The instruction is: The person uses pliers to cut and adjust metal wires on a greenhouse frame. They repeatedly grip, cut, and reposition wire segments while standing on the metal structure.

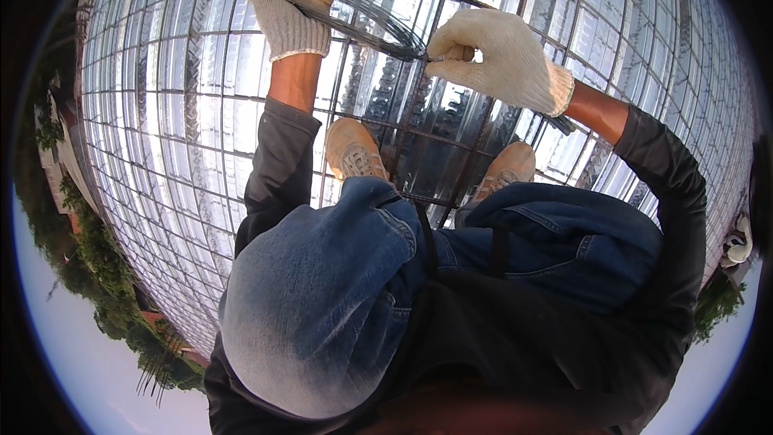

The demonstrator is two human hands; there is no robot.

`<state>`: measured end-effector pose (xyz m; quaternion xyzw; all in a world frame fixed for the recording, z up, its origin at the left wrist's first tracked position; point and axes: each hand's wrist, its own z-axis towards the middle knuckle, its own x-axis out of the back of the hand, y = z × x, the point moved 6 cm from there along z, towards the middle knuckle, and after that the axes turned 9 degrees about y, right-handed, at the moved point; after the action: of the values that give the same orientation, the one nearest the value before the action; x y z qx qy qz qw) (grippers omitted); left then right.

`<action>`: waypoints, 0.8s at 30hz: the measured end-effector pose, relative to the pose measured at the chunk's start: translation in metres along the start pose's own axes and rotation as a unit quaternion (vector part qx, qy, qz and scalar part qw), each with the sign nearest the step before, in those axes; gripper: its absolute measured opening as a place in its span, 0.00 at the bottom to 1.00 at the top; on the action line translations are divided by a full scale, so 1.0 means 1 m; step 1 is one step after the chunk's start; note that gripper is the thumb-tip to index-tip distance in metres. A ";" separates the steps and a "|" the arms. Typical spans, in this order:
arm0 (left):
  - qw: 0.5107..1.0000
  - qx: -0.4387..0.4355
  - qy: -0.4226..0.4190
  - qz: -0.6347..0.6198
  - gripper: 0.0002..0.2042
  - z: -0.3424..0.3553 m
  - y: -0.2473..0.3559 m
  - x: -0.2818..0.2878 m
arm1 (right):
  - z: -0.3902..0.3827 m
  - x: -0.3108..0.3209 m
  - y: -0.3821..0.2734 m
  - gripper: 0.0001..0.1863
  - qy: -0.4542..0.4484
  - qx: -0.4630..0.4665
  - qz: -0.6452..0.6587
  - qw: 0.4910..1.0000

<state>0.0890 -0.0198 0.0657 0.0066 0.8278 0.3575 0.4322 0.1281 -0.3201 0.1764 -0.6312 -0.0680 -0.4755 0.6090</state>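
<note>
A bundle of thin dark tie wire (370, 18) is held in my left hand (290, 12), which wears a pale knitted glove with tan fingertips. The bundle's looped end reaches right, over a crossing of the steel mesh (409, 101). There my right hand (498, 56), gloved in the same way, pinches at the end of the wire with thumb and forefinger. Its other fingers curl inward. Below the right wrist a dark, narrow thing (557, 122) sticks out; its kind and whether the hand holds it cannot be made out.
Shiny ribbed metal decking (177, 105) lies beneath the mesh on all sides. My tan shoes (354, 150) stand on it, with my knees bent in blue jeans. Trees (121, 306) and a few upright bars (153, 374) show past the left edge. A pale bundle (737, 242) lies at the far right.
</note>
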 end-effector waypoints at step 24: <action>0.986 -0.060 0.140 0.074 0.19 -0.013 0.008 0.007 | -0.011 0.015 0.023 0.14 -0.054 -0.109 0.032 0.992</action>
<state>0.0731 -0.0189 0.0707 -0.0079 0.8544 0.4352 0.2838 0.1456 -0.3429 0.1685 -0.7204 -0.0289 -0.4254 0.5470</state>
